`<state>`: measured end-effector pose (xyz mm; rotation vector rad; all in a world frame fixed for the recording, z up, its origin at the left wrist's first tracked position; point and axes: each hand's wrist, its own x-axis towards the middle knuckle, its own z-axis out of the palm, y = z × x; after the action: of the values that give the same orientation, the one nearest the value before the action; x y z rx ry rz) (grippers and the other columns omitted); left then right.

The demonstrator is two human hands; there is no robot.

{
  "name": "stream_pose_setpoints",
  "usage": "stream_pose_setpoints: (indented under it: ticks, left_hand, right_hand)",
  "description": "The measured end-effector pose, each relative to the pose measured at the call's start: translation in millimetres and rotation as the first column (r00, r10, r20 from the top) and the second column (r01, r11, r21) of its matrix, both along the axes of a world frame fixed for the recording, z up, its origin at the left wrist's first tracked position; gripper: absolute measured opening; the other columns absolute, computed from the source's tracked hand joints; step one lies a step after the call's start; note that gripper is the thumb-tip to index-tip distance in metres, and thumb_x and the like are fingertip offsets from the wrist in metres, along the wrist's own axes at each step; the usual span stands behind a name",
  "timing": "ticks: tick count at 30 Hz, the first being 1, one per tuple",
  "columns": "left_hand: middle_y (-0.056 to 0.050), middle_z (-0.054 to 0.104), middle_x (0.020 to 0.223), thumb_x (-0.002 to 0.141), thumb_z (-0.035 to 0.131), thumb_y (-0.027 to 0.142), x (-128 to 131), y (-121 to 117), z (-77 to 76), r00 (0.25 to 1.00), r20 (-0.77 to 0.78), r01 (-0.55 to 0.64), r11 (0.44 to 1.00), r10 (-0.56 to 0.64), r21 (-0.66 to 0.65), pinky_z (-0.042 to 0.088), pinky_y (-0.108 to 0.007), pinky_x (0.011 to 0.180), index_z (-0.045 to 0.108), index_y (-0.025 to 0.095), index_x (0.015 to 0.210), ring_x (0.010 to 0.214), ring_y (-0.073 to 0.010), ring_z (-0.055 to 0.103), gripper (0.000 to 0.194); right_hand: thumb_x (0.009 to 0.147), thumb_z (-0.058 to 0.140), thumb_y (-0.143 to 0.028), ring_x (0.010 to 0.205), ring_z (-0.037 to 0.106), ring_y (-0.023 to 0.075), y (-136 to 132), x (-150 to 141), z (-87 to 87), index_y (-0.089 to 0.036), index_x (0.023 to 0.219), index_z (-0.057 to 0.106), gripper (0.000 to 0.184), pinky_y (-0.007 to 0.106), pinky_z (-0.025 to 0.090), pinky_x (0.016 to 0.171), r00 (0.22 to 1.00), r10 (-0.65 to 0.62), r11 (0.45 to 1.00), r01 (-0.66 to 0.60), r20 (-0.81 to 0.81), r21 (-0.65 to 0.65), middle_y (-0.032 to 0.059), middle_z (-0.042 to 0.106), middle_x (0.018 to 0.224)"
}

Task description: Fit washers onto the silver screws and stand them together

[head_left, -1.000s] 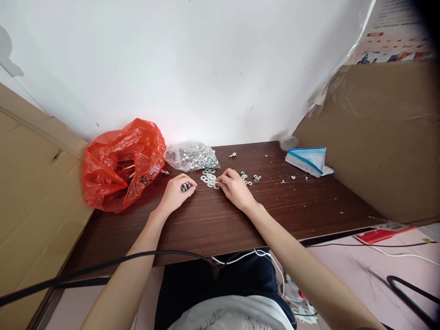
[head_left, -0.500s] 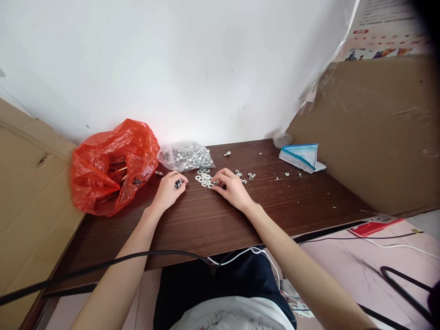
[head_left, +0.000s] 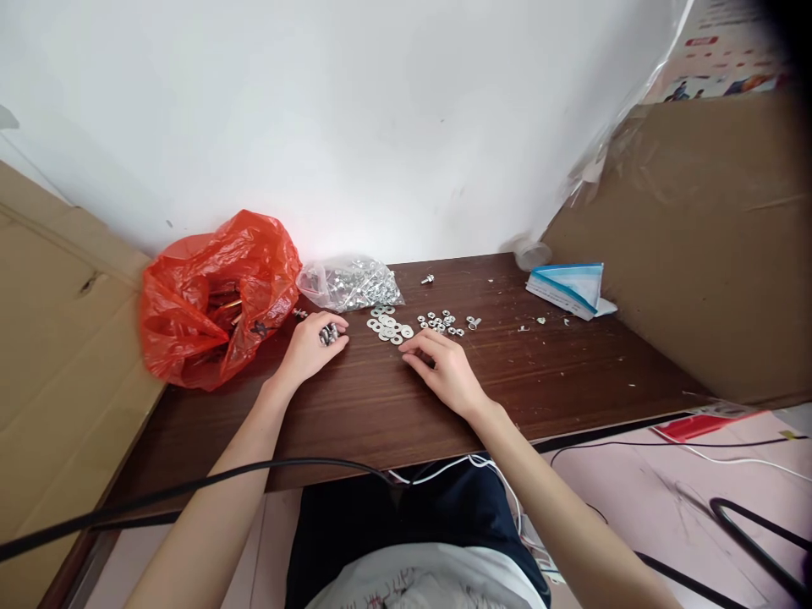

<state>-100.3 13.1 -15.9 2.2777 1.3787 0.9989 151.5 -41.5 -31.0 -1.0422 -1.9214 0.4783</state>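
Head view. Left hand point(head_left: 309, 348) rested on the table point(head_left: 381, 406) toward its far-left part, fingers curled closed around a small bundle of bolts point(head_left: 328, 333), whose metal ends protruded past the fingertips toward the far edge. The bolts' long axis could not be made out.

Right hand point(head_left: 447, 372) lay palm-down near the middle of the table, fingers loosely spread and slightly bent, apparently holding nothing; the undersides of the fingertips were hidden.

Key relation: the flat washers point(head_left: 387, 326) lay in a small cluster just beyond the right fingertips, toward the far edge and a little to the left, between the two hands. The index tip sat close to the nearest washer; contact could not be confirmed. The right hand was the nearer of the two and the only free one.

A second scatter of small nuts point(head_left: 439, 321) lay directly beyond the right hand, apart from it. The clear bag of hardware point(head_left: 352, 283) sat against the far edge behind the washers, the red plastic bag point(head_left: 216, 296) at the far-left corner.
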Motion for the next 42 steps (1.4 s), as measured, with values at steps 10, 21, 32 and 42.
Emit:
stream_pose_setpoints:
  ticks: [10,21,32,42]
  left_hand:
    - [-0.006,0.067,0.110,0.083,0.061,0.034,0,-9,13.3,0.998,0.051,0.043,0.999,-0.044,0.022,0.044,-0.038,0.099,0.064,0.020,0.103,0.105,-0.0212,0.060,0.024]
    - [-0.007,0.063,0.111,0.070,0.053,0.009,-18,-13,20.3,0.988,-0.143,0.080,0.991,-0.064,0.106,0.042,-0.045,0.099,0.063,0.019,0.075,0.107,-0.0241,0.054,0.015]
    - [-0.007,0.064,0.110,0.077,0.058,0.022,-13,-15,20.5,0.977,-0.198,0.106,0.989,-0.083,0.106,0.041,-0.045,0.098,0.063,0.020,0.078,0.104,-0.0236,0.056,0.006]
    - [-0.005,0.066,0.101,0.076,0.060,0.017,13,-26,25.8,0.985,-0.165,0.016,0.937,0.045,0.349,0.041,-0.043,0.094,0.058,0.020,0.080,0.103,-0.0236,0.055,0.006]
  right_hand:
    - [0.091,0.055,-0.019,0.080,0.060,0.0180,-6,0,1.9,-0.020,0.089,0.065,0.011,0.031,0.050,0.073,0.998,-0.049,0.999,0.049,-0.046,-0.011,0.0050,0.063,0.088]
    - [0.092,0.052,-0.017,0.081,0.060,0.0176,-2,3,-0.9,-0.021,0.092,0.068,0.016,0.031,0.049,0.077,0.998,-0.059,0.998,0.060,0.021,-0.013,0.0047,0.060,0.087]
    - [0.090,0.056,-0.017,0.074,0.059,0.0151,-3,6,3.2,-0.021,0.093,0.068,0.012,0.029,0.048,0.070,0.999,-0.009,0.996,0.013,0.041,-0.089,0.0032,0.063,0.088]
    - [0.088,0.055,-0.014,0.073,0.059,0.0162,-2,14,0.4,-0.020,0.089,0.067,0.013,0.030,0.048,0.069,0.998,-0.067,0.997,0.067,0.006,-0.038,0.0036,0.063,0.087]
